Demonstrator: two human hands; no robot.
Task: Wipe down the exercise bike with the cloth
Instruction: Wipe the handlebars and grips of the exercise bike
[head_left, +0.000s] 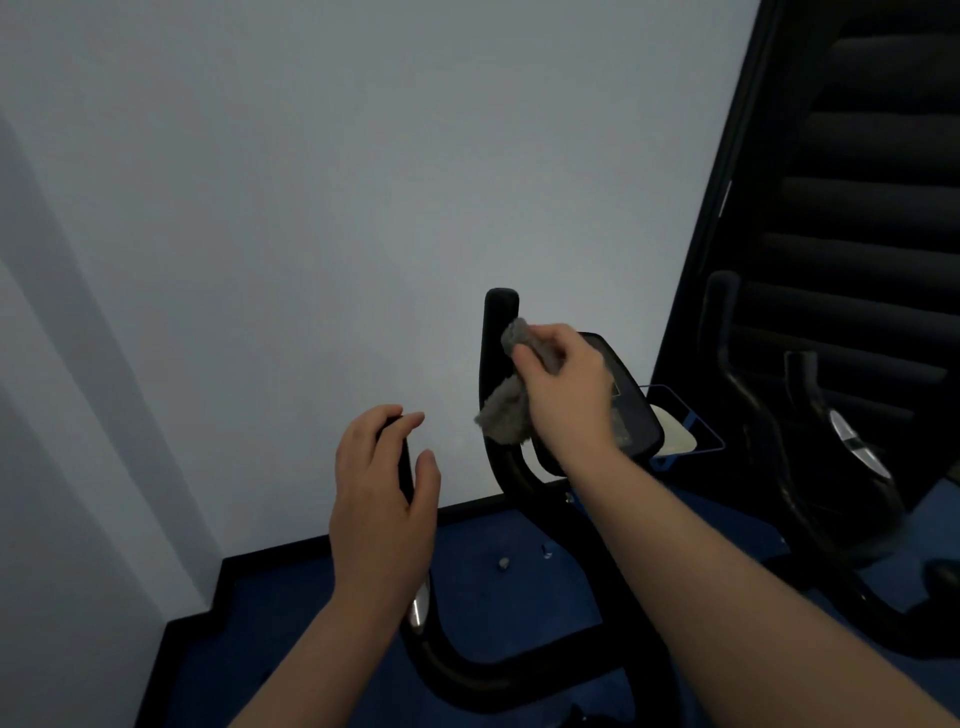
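Note:
The black exercise bike (519, 670) stands in front of me, its handlebars rising toward a white wall. My right hand (566, 389) grips a grey fuzzy cloth (506, 410) and holds it against the right handlebar upright (498, 312), just left of the dark console screen (634, 410). My left hand (382, 493) curls around the top of the left handlebar grip (405, 467), thumb on the right side and fingers over the tip. A chrome sensor patch (420, 605) shows on that bar below my wrist.
A second black exercise bike (831, 467) stands to the right, in front of a dark slatted panel (857, 182). A blue-framed tray (680, 431) sits behind the console. The floor (493, 545) is blue with a black skirting along the wall.

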